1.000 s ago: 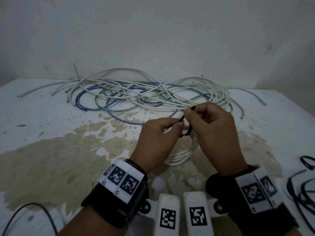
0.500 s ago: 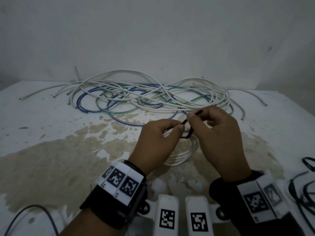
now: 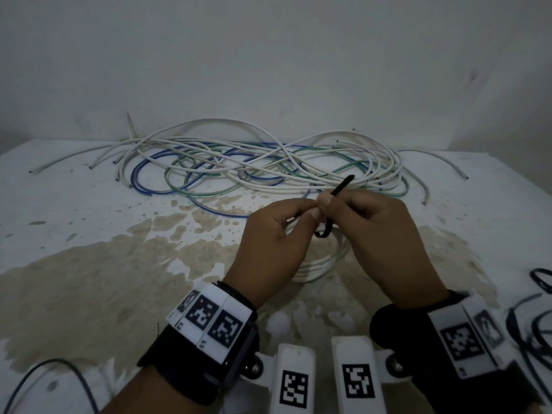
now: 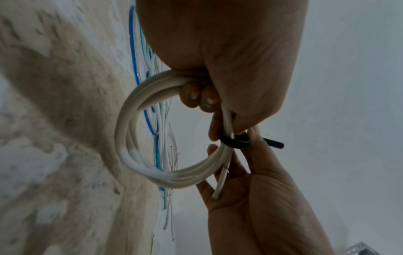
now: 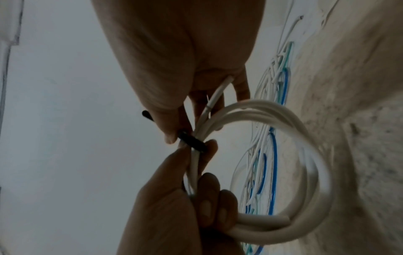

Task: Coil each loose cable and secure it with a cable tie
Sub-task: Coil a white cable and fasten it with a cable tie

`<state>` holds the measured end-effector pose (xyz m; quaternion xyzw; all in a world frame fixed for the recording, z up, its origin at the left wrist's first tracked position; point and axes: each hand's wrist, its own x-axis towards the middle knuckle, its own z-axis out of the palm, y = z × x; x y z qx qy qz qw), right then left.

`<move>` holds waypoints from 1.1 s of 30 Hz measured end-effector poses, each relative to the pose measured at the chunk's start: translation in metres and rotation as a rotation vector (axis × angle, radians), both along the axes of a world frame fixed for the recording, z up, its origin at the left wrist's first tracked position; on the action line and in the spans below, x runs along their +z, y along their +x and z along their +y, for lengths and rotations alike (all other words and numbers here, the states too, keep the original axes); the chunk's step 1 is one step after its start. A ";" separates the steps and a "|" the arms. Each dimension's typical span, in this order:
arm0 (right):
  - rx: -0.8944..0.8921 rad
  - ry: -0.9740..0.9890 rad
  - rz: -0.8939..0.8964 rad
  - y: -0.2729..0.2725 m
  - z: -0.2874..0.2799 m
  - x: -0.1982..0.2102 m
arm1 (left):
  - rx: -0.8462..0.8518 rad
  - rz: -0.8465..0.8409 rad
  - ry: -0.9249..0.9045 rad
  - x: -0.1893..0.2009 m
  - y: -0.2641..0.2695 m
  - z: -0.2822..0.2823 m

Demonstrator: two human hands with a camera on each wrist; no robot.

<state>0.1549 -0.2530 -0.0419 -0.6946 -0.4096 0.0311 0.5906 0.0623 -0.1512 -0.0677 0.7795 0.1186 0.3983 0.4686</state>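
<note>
A: What lies around you?

B: Behind your hands a tangle of loose cables point(image 3: 239, 162) sprawls on the stained white surface point(image 3: 74, 234), against the wall: white, blue and green strands, too knotted to count. Black cords point(image 3: 534, 321) lie at your right edge, 1 dark wire point(image 3: 44, 366) at your lower left.

A: And the task's things?

B: 1 white cable coil point(image 4: 130, 138) hangs above the surface between your 2 hands. Your left hand point(image 3: 274, 249) has its fingers point(image 4: 196, 93) curled round the coil. Your right hand point(image 3: 385, 240) pinches the 1 black cable tie point(image 4: 231, 143) looped round the strands, tail point(image 3: 343, 186) pointing up. Your hands hide most of the coil from the head view.
</note>
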 end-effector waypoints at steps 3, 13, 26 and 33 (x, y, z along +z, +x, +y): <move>-0.104 0.044 -0.156 0.002 0.001 -0.003 | -0.020 0.108 -0.113 0.001 0.002 0.000; -0.117 0.008 -0.299 -0.002 0.005 -0.007 | -0.047 0.069 0.056 0.000 -0.004 0.003; -0.128 0.017 -0.256 0.002 0.003 -0.010 | -0.139 0.065 -0.201 0.007 -0.003 -0.008; -0.042 0.085 -0.291 0.002 -0.002 -0.005 | -0.170 0.028 -0.258 0.006 -0.003 -0.004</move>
